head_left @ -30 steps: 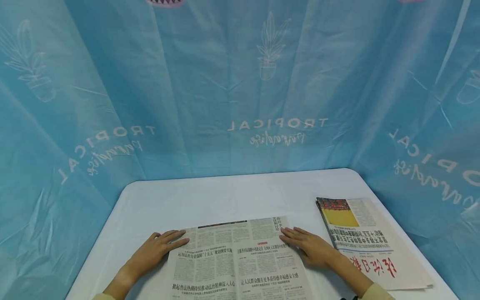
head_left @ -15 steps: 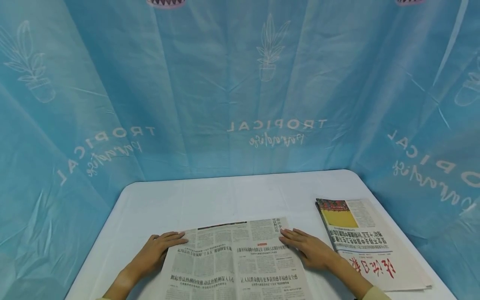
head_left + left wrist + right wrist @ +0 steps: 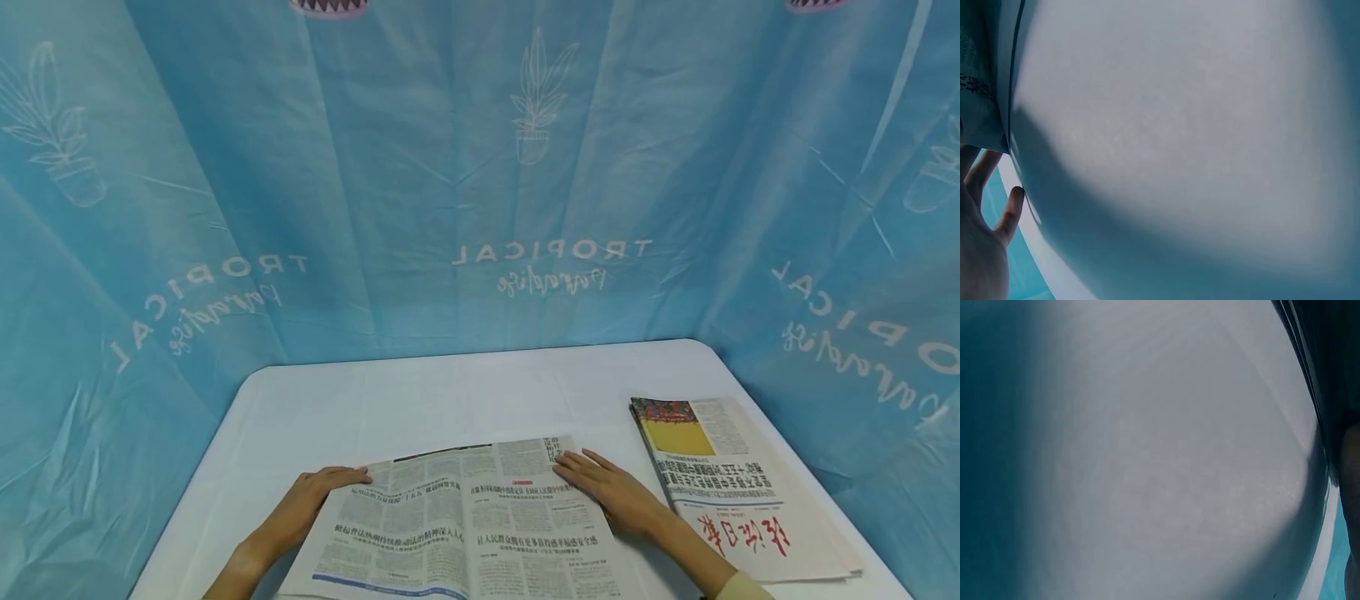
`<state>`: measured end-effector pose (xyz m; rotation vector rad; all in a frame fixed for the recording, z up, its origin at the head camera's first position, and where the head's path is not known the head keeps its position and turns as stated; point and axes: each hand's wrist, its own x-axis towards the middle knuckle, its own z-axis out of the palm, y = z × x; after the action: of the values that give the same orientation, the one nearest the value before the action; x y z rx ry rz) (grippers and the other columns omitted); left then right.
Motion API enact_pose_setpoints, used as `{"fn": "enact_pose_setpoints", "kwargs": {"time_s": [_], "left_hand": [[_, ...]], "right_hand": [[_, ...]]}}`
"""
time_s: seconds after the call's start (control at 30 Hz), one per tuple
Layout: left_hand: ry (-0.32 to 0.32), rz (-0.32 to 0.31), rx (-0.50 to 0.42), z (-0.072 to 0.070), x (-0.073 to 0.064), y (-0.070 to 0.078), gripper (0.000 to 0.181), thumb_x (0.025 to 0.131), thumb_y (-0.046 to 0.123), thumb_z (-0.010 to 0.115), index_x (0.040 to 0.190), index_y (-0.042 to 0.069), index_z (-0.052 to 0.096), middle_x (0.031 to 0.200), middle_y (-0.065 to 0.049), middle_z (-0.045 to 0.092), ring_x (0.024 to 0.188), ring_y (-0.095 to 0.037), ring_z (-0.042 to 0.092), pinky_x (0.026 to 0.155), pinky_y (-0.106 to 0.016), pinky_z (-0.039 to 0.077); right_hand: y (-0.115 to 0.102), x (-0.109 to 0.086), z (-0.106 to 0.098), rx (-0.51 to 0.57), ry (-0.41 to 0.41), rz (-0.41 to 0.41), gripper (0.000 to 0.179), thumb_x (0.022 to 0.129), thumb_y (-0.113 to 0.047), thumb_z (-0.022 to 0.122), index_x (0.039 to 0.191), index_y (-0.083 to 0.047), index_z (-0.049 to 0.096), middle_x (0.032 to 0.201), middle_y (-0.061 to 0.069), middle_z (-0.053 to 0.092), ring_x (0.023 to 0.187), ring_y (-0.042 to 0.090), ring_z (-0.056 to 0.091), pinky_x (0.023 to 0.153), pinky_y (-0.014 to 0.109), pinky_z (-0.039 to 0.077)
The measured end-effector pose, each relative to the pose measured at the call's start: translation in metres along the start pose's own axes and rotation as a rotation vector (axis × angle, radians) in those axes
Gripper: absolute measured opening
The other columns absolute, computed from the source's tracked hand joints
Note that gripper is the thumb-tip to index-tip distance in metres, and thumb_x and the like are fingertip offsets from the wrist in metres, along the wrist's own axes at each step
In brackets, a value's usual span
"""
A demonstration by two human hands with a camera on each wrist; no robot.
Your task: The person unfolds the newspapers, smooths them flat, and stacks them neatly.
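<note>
A broad newspaper [image 3: 517,533], creased down its middle, spreads over the near part of the white table, its near edge cut off by the frame. My left hand [image 3: 307,500] holds its far left corner, the fingers together at the edge. That left half bulges and slants upward, showing a blue stripe near the bottom. In the left wrist view, the left hand's fingers [image 3: 1011,212] reach toward the paper's edge at the lower left. My right hand [image 3: 618,496] rests at the upper right edge, fingers extended over the print. Its thumb is hidden.
At the right side of the white table [image 3: 480,392] lies a folded stack of newspapers [image 3: 738,500] with red lettering and a yellow picture. A blue printed curtain [image 3: 480,183] hangs along the back and both sides.
The newspaper's left half has risen and shifted outward, and its blue stripe has come into view. My left fingers have drawn together at the edge. The right hand has barely moved.
</note>
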<state>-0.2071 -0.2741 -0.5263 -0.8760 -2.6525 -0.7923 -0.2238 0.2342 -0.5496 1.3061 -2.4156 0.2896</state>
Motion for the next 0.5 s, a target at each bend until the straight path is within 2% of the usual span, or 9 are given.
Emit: {"fn": "enact_pose_setpoints", "kwargs": {"time_s": [0.1, 0.17, 0.3, 0.37, 0.43, 0.5], "left_hand": [[0.016, 0.037, 0.023, 0.000, -0.003, 0.001, 0.037, 0.090, 0.012, 0.067, 0.127, 0.018, 0.065, 0.126, -0.004, 0.066, 0.110, -0.023, 0.063, 0.079, -0.040, 0.044], [0.024, 0.053, 0.043, -0.001, -0.006, 0.002, 0.038, 0.089, 0.011, 0.068, 0.127, 0.018, 0.065, 0.126, -0.004, 0.066, 0.110, -0.023, 0.063, 0.078, -0.039, 0.043], [0.018, 0.082, 0.011, -0.002, -0.010, 0.004, 0.037, 0.089, 0.010, 0.067, 0.126, 0.016, 0.065, 0.124, -0.005, 0.066, 0.110, -0.019, 0.063, 0.080, -0.037, 0.045], [-0.026, 0.088, -0.114, -0.004, -0.010, 0.006, 0.038, 0.091, 0.008, 0.065, 0.128, 0.011, 0.063, 0.123, -0.008, 0.066, 0.109, -0.015, 0.063, 0.082, -0.032, 0.047], [-0.092, 0.059, -0.257, -0.007, -0.008, 0.007, 0.035, 0.093, 0.009, 0.063, 0.128, 0.006, 0.062, 0.120, -0.011, 0.066, 0.107, -0.011, 0.062, 0.081, -0.026, 0.048], [-0.148, 0.058, -0.296, -0.010, -0.004, 0.006, 0.032, 0.095, 0.010, 0.061, 0.126, 0.003, 0.063, 0.115, -0.016, 0.065, 0.102, -0.008, 0.063, 0.076, -0.020, 0.049]], "right_hand": [[0.000, -0.002, 0.000, -0.001, -0.015, -0.041, 0.056, 0.107, -0.037, 0.028, 0.140, 0.005, 0.046, 0.138, 0.017, 0.056, 0.124, 0.033, 0.056, 0.102, 0.049, 0.039], [-0.001, -0.003, 0.000, 0.002, -0.019, -0.065, 0.056, 0.108, -0.036, 0.027, 0.140, 0.005, 0.045, 0.138, 0.018, 0.056, 0.123, 0.033, 0.057, 0.102, 0.048, 0.039], [-0.003, -0.010, -0.001, 0.027, -0.012, -0.085, 0.054, 0.105, -0.036, 0.041, 0.141, 0.006, 0.044, 0.137, 0.018, 0.057, 0.122, 0.033, 0.057, 0.108, 0.042, 0.033], [-0.003, -0.012, -0.003, 0.054, -0.012, -0.080, 0.055, 0.102, -0.034, 0.051, 0.140, 0.006, 0.045, 0.137, 0.017, 0.057, 0.123, 0.033, 0.057, 0.112, 0.039, 0.029], [-0.005, -0.014, -0.007, 0.087, -0.015, -0.060, 0.058, 0.097, -0.031, 0.059, 0.140, 0.005, 0.046, 0.137, 0.016, 0.058, 0.124, 0.033, 0.056, 0.113, 0.037, 0.027], [-0.006, -0.015, -0.011, 0.123, -0.015, -0.027, 0.057, 0.094, -0.026, 0.064, 0.140, 0.003, 0.047, 0.137, 0.015, 0.058, 0.125, 0.033, 0.055, 0.113, 0.035, 0.028]]}}
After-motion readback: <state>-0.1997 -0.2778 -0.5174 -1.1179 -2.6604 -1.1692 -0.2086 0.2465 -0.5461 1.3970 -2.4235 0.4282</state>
